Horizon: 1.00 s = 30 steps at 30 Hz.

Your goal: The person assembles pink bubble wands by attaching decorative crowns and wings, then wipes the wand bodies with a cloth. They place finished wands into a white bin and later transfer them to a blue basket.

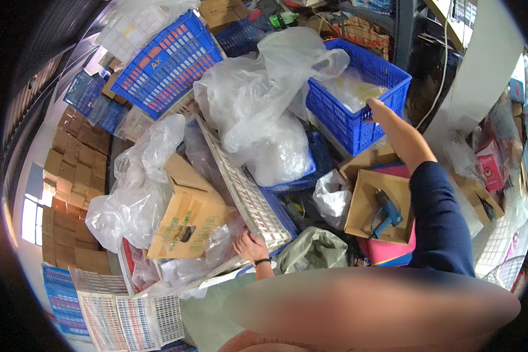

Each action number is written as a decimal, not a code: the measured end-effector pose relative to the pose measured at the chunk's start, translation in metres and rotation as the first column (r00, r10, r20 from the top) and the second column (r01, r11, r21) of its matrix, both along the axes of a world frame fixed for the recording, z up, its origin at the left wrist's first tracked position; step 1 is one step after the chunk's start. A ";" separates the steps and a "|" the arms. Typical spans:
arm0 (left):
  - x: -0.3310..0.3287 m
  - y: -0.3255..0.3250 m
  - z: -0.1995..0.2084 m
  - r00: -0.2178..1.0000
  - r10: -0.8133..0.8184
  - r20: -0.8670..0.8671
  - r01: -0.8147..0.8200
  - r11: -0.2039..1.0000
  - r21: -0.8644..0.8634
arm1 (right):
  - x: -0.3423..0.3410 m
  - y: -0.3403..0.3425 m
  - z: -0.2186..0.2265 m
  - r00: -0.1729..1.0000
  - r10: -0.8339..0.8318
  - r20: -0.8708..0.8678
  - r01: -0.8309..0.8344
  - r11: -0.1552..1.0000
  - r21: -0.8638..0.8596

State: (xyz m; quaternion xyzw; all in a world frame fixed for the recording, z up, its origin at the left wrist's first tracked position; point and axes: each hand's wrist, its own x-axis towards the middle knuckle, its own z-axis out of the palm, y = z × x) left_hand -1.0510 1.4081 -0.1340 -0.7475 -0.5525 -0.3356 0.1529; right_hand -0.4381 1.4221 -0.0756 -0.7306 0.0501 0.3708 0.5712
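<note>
My right hand (pixel 380 111) reaches far forward and grips the near rim of a blue plastic crate (pixel 358 132). Inside that crate lie clear plastic bags (pixel 352 88) with something yellowish showing. Lower down, my left hand (pixel 251 246), with a dark band at the wrist, rests over the near edge of a white slatted crate (pixel 255 208). Its fingers are loosely spread beside clear plastic wrap (pixel 220 243); whether they press on the rim I cannot tell. A cardboard box (pixel 188 220) with a torn hole stands tilted in the white crate, left of that hand.
Large translucent plastic bags (pixel 252 100) heap across the middle. A blue-and-teal power tool (pixel 386 216) lies in a shallow cardboard box (pixel 364 202) at right. Another blue crate (pixel 164 64) leans at upper left. Stacked cartons (pixel 76 164) stand beyond, with white crates (pixel 129 317) below.
</note>
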 end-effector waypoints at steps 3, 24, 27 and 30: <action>0.000 -0.001 -0.002 1.000 0.008 0.030 -0.007 0.999 -0.049 | 0.002 -0.040 0.019 0.980 0.197 0.038 -0.193 0.978 -0.083; 0.378 0.020 0.093 0.172 -0.875 0.453 0.980 0.105 -0.169 | -0.094 -0.271 -0.008 0.991 0.135 0.022 -0.136 0.990 0.024; 0.433 0.060 0.095 0.431 -0.751 0.500 0.657 -0.118 -0.745 | -0.091 -0.286 -0.015 0.992 0.129 0.010 -0.129 0.992 0.011; 0.440 0.106 0.099 0.672 -0.739 0.049 0.623 0.529 -0.576 | -0.082 -0.300 -0.023 0.993 0.116 -0.025 -0.116 0.993 0.020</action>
